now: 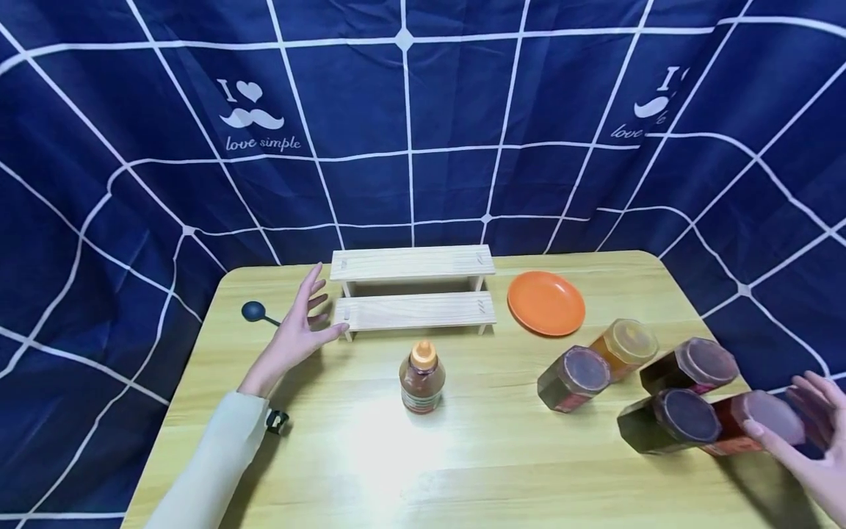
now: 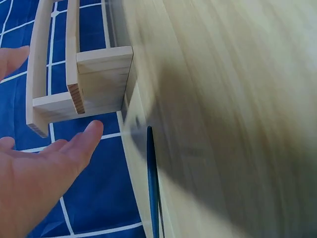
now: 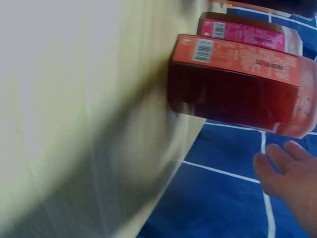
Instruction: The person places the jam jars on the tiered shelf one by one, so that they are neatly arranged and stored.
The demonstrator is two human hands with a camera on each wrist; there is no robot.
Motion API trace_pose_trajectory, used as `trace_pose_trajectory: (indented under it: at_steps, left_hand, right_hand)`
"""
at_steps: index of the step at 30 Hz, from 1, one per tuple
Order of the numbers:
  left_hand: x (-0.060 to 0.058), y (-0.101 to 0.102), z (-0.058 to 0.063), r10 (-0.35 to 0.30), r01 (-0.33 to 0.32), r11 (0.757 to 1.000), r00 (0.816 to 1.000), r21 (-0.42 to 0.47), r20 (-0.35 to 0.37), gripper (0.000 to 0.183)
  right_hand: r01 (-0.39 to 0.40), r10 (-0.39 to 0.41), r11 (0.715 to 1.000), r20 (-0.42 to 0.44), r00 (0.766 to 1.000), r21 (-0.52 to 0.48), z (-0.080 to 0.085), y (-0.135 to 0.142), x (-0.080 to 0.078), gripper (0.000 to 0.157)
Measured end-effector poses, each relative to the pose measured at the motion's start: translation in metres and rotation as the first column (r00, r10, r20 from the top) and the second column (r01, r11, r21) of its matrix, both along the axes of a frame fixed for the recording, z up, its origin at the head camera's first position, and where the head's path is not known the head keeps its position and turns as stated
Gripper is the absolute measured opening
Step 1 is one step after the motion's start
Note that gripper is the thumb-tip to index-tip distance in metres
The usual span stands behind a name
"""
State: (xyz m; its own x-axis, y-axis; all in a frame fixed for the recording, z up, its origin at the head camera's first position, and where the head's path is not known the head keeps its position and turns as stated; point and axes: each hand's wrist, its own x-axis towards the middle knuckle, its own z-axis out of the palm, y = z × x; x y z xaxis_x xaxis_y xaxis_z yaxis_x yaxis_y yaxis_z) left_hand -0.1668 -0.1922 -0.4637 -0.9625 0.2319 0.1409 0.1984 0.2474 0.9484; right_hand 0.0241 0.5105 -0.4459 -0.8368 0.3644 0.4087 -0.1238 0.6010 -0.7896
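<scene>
My left hand (image 1: 297, 342) is held with fingers spread beside the left end of a two-tier wooden rack (image 1: 413, 311), holding nothing. In the left wrist view its fingertips (image 2: 94, 130) stand just short of the rack's end panel (image 2: 101, 91). A dark blue spoon (image 1: 253, 311) lies left of this hand. At the far right, my right hand (image 1: 819, 433) has thumb and fingers apart around the lid of a red hexagonal jar (image 1: 730, 420). The right wrist view shows the fingers (image 3: 282, 158) a little away from that jar's side.
Beside the red jar stand a dark jar (image 1: 651, 426) and a dark red one (image 1: 667, 371). Further left are an amber jar (image 1: 615, 353) and a purple-lidded jar (image 1: 568, 382). An orange plate (image 1: 546, 303) lies behind them. A bottle with an orange cap (image 1: 421, 382) stands before the rack.
</scene>
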Motion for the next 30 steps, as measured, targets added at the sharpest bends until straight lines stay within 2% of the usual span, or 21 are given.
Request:
trace_pose_trajectory:
  at_steps: [4,9,11,15,18,20,22,24,27,30]
  left_hand:
    - [-0.005,0.002,-0.003,-0.025,0.025,1.0,0.999,-0.001,0.023,0.125]
    - [-0.01,0.01,-0.007,-0.068,0.067,0.998,0.997,0.022,0.047,0.129]
    - [-0.013,0.013,-0.009,-0.083,0.082,0.996,0.995,0.033,0.051,0.128]
    - [-0.018,0.016,-0.013,-0.107,0.105,0.994,0.993,0.031,0.057,0.121]
    - [-0.019,0.014,-0.015,-0.098,0.098,0.995,0.994,0.005,0.056,0.117]
    - [-0.018,0.012,-0.015,-0.087,0.087,0.996,0.995,-0.013,0.054,0.117]
    - [-0.018,0.012,-0.015,-0.088,0.089,0.996,0.995,-0.016,0.056,0.118]
    - [-0.018,0.013,-0.016,-0.094,0.095,0.995,0.994,-0.01,0.055,0.119]
    - [-0.02,0.016,-0.018,-0.101,0.101,0.995,0.994,0.001,0.048,0.122]
    - [-0.021,0.017,-0.019,-0.096,0.096,0.995,0.994,0.015,0.045,0.124]
  right_hand:
    - [-0.067,0.065,0.997,-0.033,0.997,-0.043,-0.01,0.004,-0.003,0.109]
    - [-0.062,0.062,0.998,0.0,0.998,0.023,-0.021,0.004,-0.002,0.131]
    - [-0.053,0.052,0.996,0.014,0.999,0.073,-0.023,0.004,-0.001,0.134]
    - [-0.067,0.065,0.993,0.025,0.998,0.096,-0.026,0.007,0.002,0.132]
    - [-0.087,0.084,0.991,0.032,0.996,0.107,-0.03,0.007,0.002,0.128]
    - [-0.114,0.113,0.992,0.021,0.993,0.055,-0.032,0.006,0.002,0.123]
    - [-0.149,0.149,0.986,-0.005,0.989,-0.074,-0.034,0.005,0.003,0.116]
    - [-0.153,0.15,0.966,-0.034,0.988,-0.21,-0.036,0.002,0.004,0.111]
    - [-0.084,0.07,0.95,-0.056,0.996,-0.301,-0.038,-0.003,0.006,0.108]
    - [0.032,-0.039,0.957,-0.019,0.999,-0.288,-0.04,-0.009,0.005,0.11]
